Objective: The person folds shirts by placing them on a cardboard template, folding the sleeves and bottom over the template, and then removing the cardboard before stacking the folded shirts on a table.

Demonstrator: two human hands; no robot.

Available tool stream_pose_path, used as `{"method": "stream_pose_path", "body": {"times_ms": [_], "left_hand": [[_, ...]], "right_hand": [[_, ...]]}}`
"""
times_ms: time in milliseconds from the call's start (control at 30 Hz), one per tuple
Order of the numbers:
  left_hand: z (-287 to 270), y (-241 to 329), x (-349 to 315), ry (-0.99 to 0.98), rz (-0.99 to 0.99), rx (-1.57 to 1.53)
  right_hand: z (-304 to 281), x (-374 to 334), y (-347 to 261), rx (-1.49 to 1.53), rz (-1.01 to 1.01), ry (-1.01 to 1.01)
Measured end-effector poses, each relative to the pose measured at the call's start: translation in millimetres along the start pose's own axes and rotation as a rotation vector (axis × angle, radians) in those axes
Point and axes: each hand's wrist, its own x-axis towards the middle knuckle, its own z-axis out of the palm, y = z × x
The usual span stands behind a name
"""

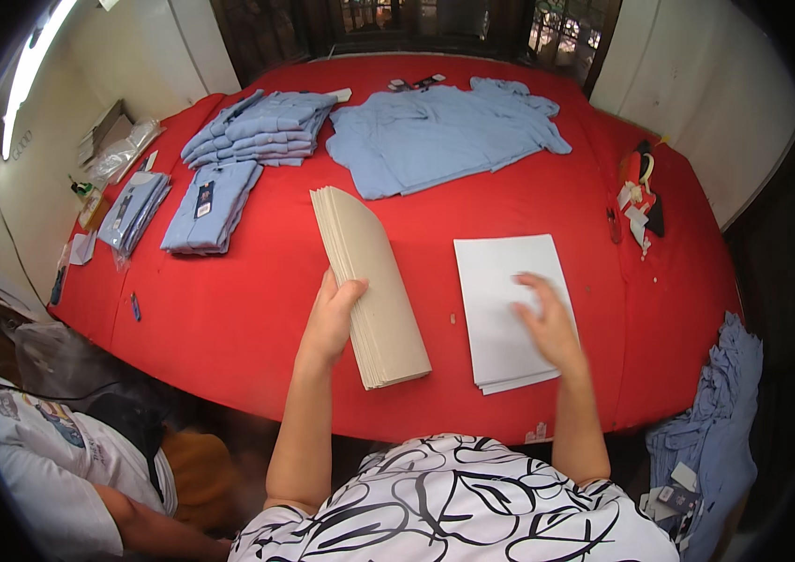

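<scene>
My left hand [330,314] grips a thick stack of beige cardboard sheets [378,290] by its left edge, thumb on top. The stack is tilted and bowed above the red-covered table. Over a pile of white sheets [500,328] to the right hovers my right hand [547,318], slightly blurred, its thumb and fingers apart and nothing between them. Whether its fingertips touch the paper I cannot tell. The white pile lies flat near the front edge, its lower sheets showing a little at the bottom.
Folded blue shirts [261,131] are stacked at the back left, with more tagged folded shirts [215,206] before them. A blue shirt [444,136] lies spread at the back. Tags and scraps [639,201] sit at right. Blue garments [711,431] hang lower right. Another person [69,468] is at lower left.
</scene>
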Motion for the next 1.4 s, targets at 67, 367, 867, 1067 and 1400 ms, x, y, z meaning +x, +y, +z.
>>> {"method": "stream_pose_path", "body": {"times_ms": [67,367,867,1067,1400], "left_hand": [[8.6,1.2,-1.1,-0.034,0.046,-0.035],[45.1,0.2,1.9,-0.138,0.007,-0.063],[33.4,-0.2,5.8,-0.153,0.034,0.01],[30.2,0.3,7.1,-0.163,-0.003,0.012],[46.2,-1.1,7.5,-0.186,0.001,0.008]], "right_hand": [[31.6,16.4,-66.8,0.309,0.055,-0.287],[71.0,45.0,-98.5,0.473,-0.033,-0.485],[65.0,48.0,-105.2,0.714,0.006,-0.555],[55.6,46.5,-112.7,0.71,-0.052,-0.481],[52.7,46.2,-112.4,0.376,0.031,-0.346]]}}
